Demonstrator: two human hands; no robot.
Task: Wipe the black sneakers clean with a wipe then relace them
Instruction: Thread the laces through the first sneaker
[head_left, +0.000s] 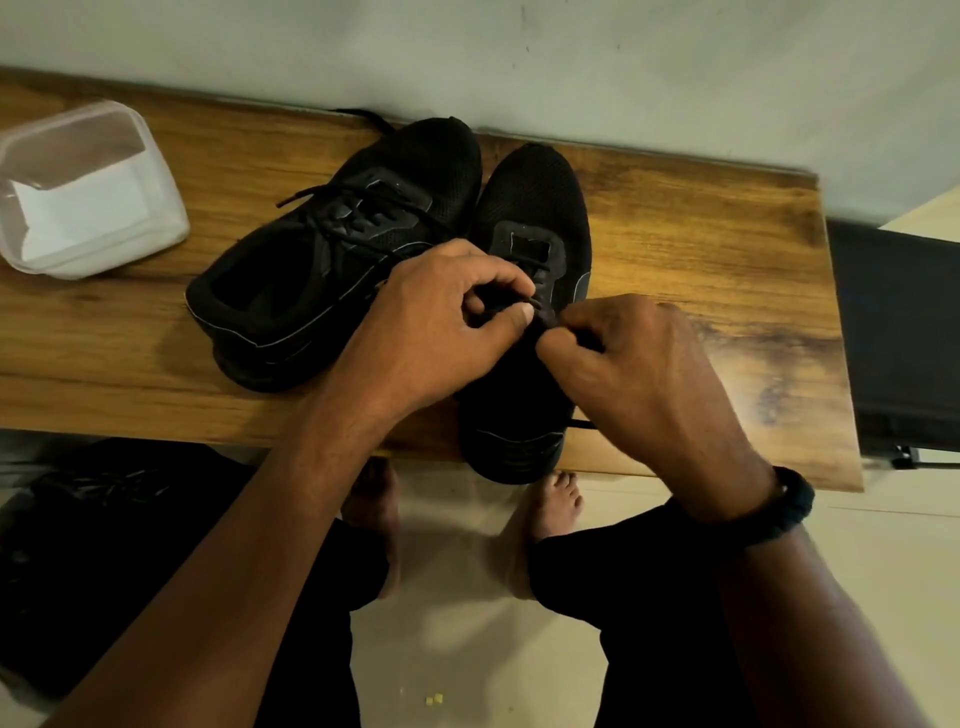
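At the near edge of the view, we see two bare forearms reaching forward over dark-clothed knees and bare feet (560, 501) on a pale floor. The right wrist carries a black band (787, 508). Both hands meet over the tongue of the nearer black mesh sneaker (535, 208), which stands upright with its heel overhanging the near edge of the brown wood-grain table (701, 249) and its toe pointing at the wall. The left hand (436, 332) lies knuckles up, fingers curled, with thumb and forefinger pinching the thin black lace (540, 307). The right hand (639, 364) faces it, fingers curled inward and pinching the same lace just beside the left thumb; the two hands nearly touch. We cannot tell which eyelet the lace passes through.

Just left of this shoe, and touching it near the toe, the second black mesh sneaker (363, 234) stands angled, its laces crossed over the tongue. Farther left, well apart, a clear square plastic container (171, 208) holds folded white wipes (83, 208). Behind the table rises a pale grey wall (623, 67).
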